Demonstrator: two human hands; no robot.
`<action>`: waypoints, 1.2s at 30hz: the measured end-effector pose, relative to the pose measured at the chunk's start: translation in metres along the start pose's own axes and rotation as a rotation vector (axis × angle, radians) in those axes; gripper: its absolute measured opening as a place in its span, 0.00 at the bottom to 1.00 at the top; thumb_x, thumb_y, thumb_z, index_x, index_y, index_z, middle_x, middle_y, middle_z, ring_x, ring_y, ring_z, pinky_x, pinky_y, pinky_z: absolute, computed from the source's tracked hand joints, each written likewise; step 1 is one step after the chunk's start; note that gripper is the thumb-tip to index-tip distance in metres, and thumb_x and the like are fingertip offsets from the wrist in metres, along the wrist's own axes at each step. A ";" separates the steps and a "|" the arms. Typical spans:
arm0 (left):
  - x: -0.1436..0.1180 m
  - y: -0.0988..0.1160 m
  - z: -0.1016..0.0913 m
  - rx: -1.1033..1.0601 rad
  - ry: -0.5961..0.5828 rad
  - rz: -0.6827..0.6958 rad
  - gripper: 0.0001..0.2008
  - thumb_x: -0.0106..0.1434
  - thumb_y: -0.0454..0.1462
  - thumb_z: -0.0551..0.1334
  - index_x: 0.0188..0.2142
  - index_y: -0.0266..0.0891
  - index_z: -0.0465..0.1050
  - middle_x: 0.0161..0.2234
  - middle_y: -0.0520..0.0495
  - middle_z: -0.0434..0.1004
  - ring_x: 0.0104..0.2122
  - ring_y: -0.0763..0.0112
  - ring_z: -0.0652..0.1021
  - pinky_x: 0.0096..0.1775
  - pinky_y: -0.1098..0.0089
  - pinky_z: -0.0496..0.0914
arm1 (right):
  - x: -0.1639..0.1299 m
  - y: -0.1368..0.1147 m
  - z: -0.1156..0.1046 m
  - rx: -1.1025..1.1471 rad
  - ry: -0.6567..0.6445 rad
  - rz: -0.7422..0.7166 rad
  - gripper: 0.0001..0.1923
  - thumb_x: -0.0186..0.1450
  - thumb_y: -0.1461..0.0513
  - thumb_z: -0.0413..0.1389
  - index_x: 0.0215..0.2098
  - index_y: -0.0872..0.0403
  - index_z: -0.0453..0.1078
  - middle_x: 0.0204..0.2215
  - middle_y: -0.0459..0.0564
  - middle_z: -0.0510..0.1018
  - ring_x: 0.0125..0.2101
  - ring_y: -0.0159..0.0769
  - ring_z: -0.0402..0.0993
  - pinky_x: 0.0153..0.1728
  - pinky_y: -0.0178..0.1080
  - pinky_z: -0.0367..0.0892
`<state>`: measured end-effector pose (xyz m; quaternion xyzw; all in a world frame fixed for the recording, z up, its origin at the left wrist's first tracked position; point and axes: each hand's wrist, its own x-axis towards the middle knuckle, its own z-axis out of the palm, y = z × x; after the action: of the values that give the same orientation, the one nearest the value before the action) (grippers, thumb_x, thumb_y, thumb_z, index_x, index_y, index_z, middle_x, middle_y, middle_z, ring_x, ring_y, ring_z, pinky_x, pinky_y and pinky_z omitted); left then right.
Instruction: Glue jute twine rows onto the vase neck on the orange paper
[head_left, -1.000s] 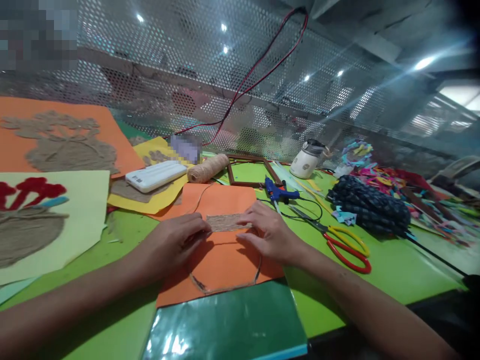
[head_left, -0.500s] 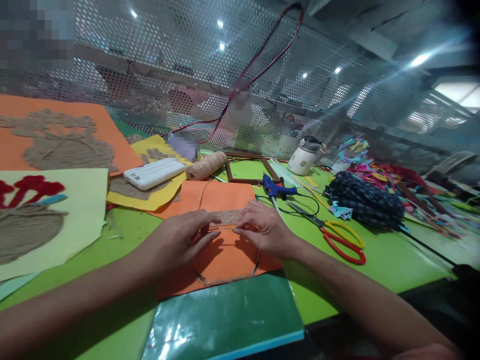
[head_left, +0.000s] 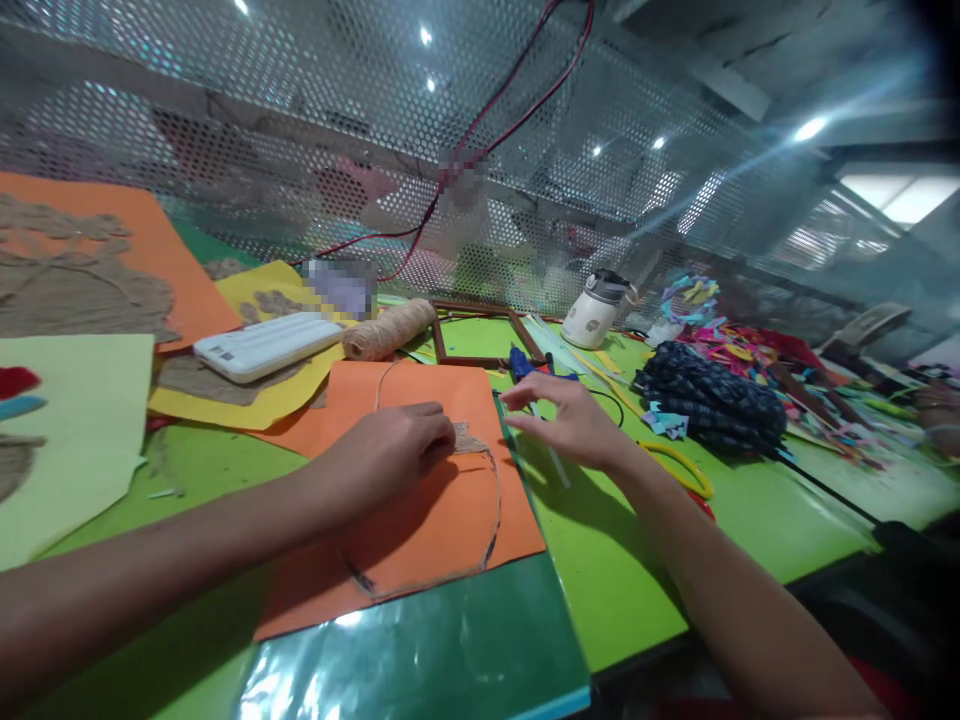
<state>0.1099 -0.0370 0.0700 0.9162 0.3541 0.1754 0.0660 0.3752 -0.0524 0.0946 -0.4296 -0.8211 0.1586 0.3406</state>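
My left hand (head_left: 405,442) lies over an orange sheet (head_left: 442,530), its fingers curled together on a short band of jute twine (head_left: 469,438); the fingertips are partly hidden. A twine outline (head_left: 493,510) curves down the sheet from that band. Off the sheet's right edge, my right hand (head_left: 566,415) is open with thumb and fingers apart, holding nothing. Just behind it a blue glue gun (head_left: 519,363) lies partly covered by the fingers. Under the orange sheet is a glossy green book or folder (head_left: 420,650). A roll of jute twine (head_left: 390,330) lies behind.
A white power bank or phone-like block (head_left: 266,347) rests on yellow paper (head_left: 217,405) at left. Scissors with yellow and red handles (head_left: 694,470), a brown frame (head_left: 487,360), a white bottle (head_left: 592,315) and a dark folded umbrella (head_left: 709,400) lie around.
My right hand has left the twine band and moved right toward the glue gun, opening. My left hand has stayed at the band, its fingers now closed. The view has shifted slightly.
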 end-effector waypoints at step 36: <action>0.022 0.019 0.017 -0.005 -0.174 -0.179 0.13 0.69 0.41 0.54 0.29 0.42 0.70 0.32 0.44 0.79 0.32 0.62 0.76 0.31 0.64 0.56 | -0.003 -0.017 0.002 -0.293 -0.407 0.094 0.08 0.72 0.68 0.59 0.43 0.58 0.81 0.40 0.56 0.84 0.42 0.41 0.77 0.44 0.41 0.66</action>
<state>0.1433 -0.0365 0.0654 0.8925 0.4269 0.0898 0.1143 0.3646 -0.0647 0.1017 -0.4714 -0.8661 0.1367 0.0948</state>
